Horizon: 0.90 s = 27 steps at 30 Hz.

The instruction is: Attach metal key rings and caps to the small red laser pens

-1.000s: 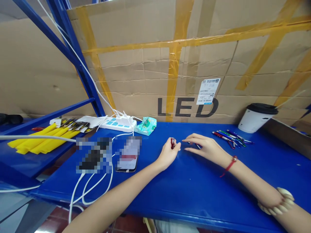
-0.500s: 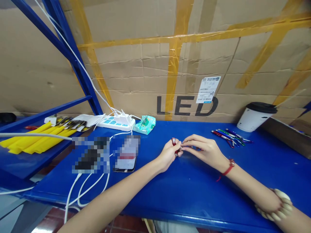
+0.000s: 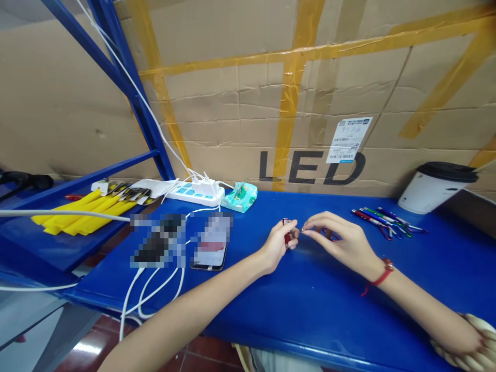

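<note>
My left hand (image 3: 279, 243) is closed around a small red object (image 3: 287, 233) with shiny metallic ends; fingers cover much of it, so its kind does not show. Just to the right, my right hand (image 3: 339, 235) pinches a tiny piece between thumb and fingertips, too small to name. Something blue and red (image 3: 330, 233) shows beneath the right palm, partly covered by the fingers. A narrow gap separates the two hands above the blue table (image 3: 294, 305). Several slim coloured metallic pens (image 3: 383, 221) with carabiner-like clips lie to the right.
A lidded paper cup (image 3: 432, 188) stands at the back right. Left of the hands are a phone (image 3: 217, 256), a blurred device with white cables (image 3: 126, 305), a power strip (image 3: 186, 194) and a green tissue pack (image 3: 242, 198). Yellow-sleeved items (image 3: 89, 209) lie far left.
My hands have drawn slightly apart; the right fingertips have come away from the red object. The whole view has shifted, so things appear further right.
</note>
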### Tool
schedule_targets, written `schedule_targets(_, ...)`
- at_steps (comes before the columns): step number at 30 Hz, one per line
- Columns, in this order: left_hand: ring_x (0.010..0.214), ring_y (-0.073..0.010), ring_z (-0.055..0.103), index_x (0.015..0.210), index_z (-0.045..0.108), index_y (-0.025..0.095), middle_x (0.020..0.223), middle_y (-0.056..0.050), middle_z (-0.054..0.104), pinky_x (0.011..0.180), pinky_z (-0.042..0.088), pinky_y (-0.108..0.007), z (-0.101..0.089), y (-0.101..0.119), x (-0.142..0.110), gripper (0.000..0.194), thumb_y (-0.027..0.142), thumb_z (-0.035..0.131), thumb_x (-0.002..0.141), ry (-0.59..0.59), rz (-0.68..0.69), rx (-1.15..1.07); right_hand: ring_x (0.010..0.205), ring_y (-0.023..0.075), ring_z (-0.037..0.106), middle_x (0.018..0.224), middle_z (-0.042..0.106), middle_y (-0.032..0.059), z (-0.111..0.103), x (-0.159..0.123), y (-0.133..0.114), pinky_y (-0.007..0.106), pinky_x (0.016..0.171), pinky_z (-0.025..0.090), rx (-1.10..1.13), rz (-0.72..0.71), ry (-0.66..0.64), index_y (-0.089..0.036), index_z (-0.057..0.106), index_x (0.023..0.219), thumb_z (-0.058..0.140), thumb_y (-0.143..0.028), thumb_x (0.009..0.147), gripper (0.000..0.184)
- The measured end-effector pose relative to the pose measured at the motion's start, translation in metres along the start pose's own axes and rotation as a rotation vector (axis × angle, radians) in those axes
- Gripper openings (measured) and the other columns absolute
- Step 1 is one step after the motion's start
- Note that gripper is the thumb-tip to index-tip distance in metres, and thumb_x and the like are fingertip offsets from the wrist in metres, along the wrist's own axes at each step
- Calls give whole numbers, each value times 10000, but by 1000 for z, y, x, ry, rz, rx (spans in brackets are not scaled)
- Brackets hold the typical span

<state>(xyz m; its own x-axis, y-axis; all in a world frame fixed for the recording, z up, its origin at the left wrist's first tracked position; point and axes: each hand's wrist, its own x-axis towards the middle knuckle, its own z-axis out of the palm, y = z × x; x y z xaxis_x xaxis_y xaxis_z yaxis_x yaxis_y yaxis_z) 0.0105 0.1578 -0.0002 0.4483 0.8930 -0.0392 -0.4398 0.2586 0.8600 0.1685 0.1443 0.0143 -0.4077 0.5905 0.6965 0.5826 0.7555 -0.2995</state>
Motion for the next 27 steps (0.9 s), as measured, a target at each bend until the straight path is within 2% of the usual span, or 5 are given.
schedule_targets(4, 514, -59, 271, 644, 358, 161, 602, 40, 350, 504, 210, -219, -2, 1, -3, 232, 314, 500, 745, 6, 144, 357, 575, 110, 558, 813, 644, 54, 1, 2, -7, 217, 454, 455, 41, 123, 111, -187, 636, 805, 554, -324, 826, 160)
schedule_targets(9, 573, -82, 302, 582, 359, 158, 580, 37, 319, 546, 241, -222, -2, -4, -4, 207, 214, 497, 726, 0, 300, 703, 545, 104, 559, 790, 666, 55, -1, 4, -18, 216, 446, 456, 119, 145, 74, -179, 660, 760, 563, -357, 815, 210)
schedule_targets(15, 577, -86, 327, 561, 364, 156, 588, 36, 349, 552, 258, -221, -6, -11, -2, 203, 107, 489, 713, 9, 349, 824, 649, 137, 610, 777, 676, 50, -1, 5, -18, 222, 477, 466, 118, 87, 33, -190, 685, 762, 579, -333, 815, 185)
schedule_targets(20, 573, -88, 351, 583, 423, 149, 605, 33, 370, 543, 271, -218, -6, -10, -3, 160, 95, 490, 718, 22, 361, 842, 744, 144, 622, 844, 666, 55, 0, 3, -12, 241, 618, 515, 120, 12, -18, -198, 695, 815, 565, -300, 832, 167)
schedule_targets(27, 591, -96, 391, 630, 518, 131, 625, 22, 395, 548, 289, -211, -8, -10, -3, 112, 31, 476, 656, 25, 384, 954, 691, 99, 609, 990, 615, 45, -1, -1, -8, 202, 603, 477, -167, -128, -177, -225, 670, 913, 493, -287, 878, 191)
